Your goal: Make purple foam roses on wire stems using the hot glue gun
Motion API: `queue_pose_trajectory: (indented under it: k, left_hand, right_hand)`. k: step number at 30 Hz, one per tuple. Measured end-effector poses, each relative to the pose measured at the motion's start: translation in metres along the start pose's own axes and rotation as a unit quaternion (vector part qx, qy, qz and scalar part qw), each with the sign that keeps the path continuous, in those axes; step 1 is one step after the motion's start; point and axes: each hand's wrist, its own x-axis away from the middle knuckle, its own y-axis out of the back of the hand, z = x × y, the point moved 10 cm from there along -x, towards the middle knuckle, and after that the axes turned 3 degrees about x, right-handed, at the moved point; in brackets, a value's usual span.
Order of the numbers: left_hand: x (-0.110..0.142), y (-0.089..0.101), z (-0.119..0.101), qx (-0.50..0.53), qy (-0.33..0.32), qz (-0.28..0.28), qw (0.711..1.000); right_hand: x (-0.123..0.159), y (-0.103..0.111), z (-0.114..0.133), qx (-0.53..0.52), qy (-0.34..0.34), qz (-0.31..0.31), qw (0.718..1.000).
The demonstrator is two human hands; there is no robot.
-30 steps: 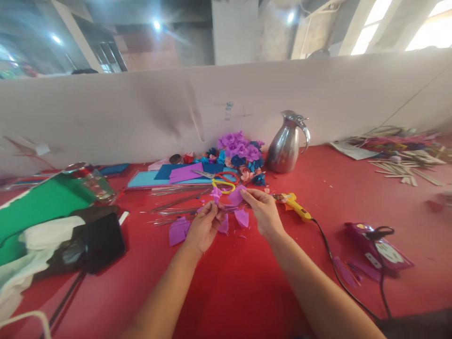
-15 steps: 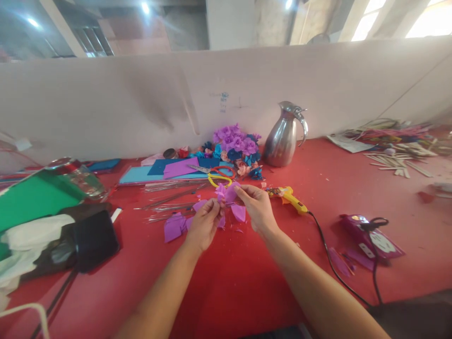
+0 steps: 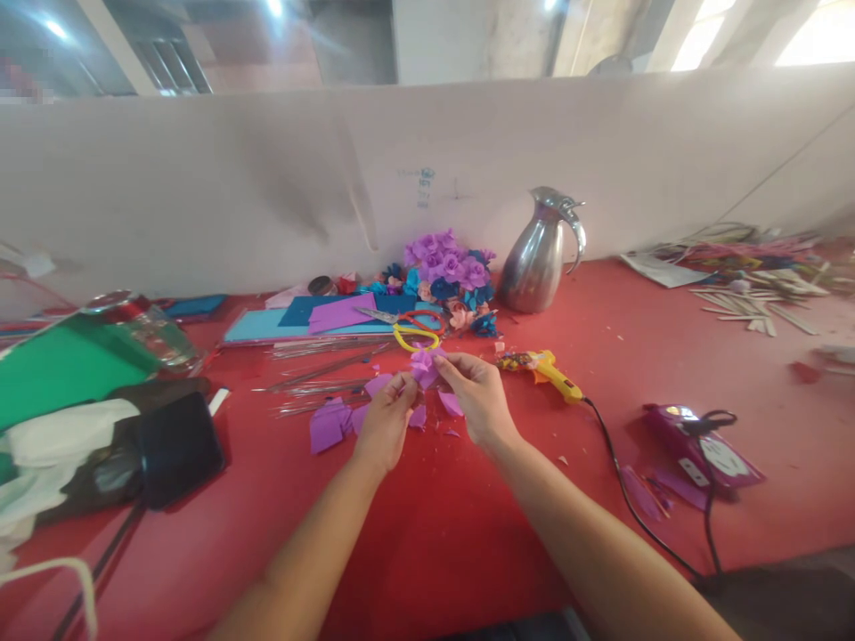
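Observation:
A small purple paper flower [image 3: 425, 363] is between my two hands, above the middle of the red table. My left hand [image 3: 391, 414] pinches it low on its left side; what exactly sits between those fingertips is partly hidden. From the right, my right hand [image 3: 476, 392] has thumb and fingers closed on a petal edge. Under and around the hands lie cut purple paper pieces [image 3: 329, 425]. Yellow-and-red handled scissors [image 3: 415, 335] rest just beyond the flower. To the right lies a yellow glue gun [image 3: 551, 374] with a black cord.
Finished paper flowers [image 3: 446, 263] are heaped by the wall, beside a steel jug [image 3: 534, 254]. Thin wires [image 3: 321, 392] and coloured paper sheets [image 3: 300, 320] lie left. A magenta power strip [image 3: 701, 450] sits right; a black phone [image 3: 182, 451] lies left.
My right hand has moved slightly left, closer to my left hand. The purple petal it holds now sits against the flower instead of standing apart at its right.

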Motion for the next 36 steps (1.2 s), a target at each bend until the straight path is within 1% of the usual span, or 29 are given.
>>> queue_pose_trajectory:
  k: [6, 11, 17, 22, 27, 33, 36]
  left_hand:
    - [0.0, 0.004, 0.0, -0.024, -0.013, 0.0, 1.0]
    - [-0.001, 0.007, -0.002, -0.045, -0.028, -0.011, 0.999]
    - [-0.002, 0.009, -0.006, -0.009, -0.032, -0.019, 0.999]
    - [-0.002, 0.012, -0.011, 0.013, -0.055, -0.027, 0.998]
    - [-0.002, 0.014, -0.012, 0.027, -0.06, -0.031, 0.997]
    - [-0.001, 0.012, -0.015, -0.005, -0.075, -0.036, 0.997]
    - [0.0, 0.012, -0.016, -0.002, -0.079, -0.038, 0.996]
  right_hand:
    - [0.001, -0.002, -0.002, -0.015, -0.007, 0.003, 1.0]
    - [0.001, -0.003, -0.003, -0.019, -0.008, 0.008, 1.0]
    - [0.002, -0.004, -0.003, -0.022, -0.007, 0.01, 1.0]
    - [0.005, -0.008, 0.0, -0.022, 0.002, 0.019, 1.0]
    - [0.008, -0.008, -0.001, -0.022, 0.007, 0.014, 1.0]
    - [0.008, -0.008, -0.005, -0.031, 0.001, 0.012, 0.999]
    - [0.009, -0.01, -0.004, -0.038, 0.0, 0.021, 0.999]
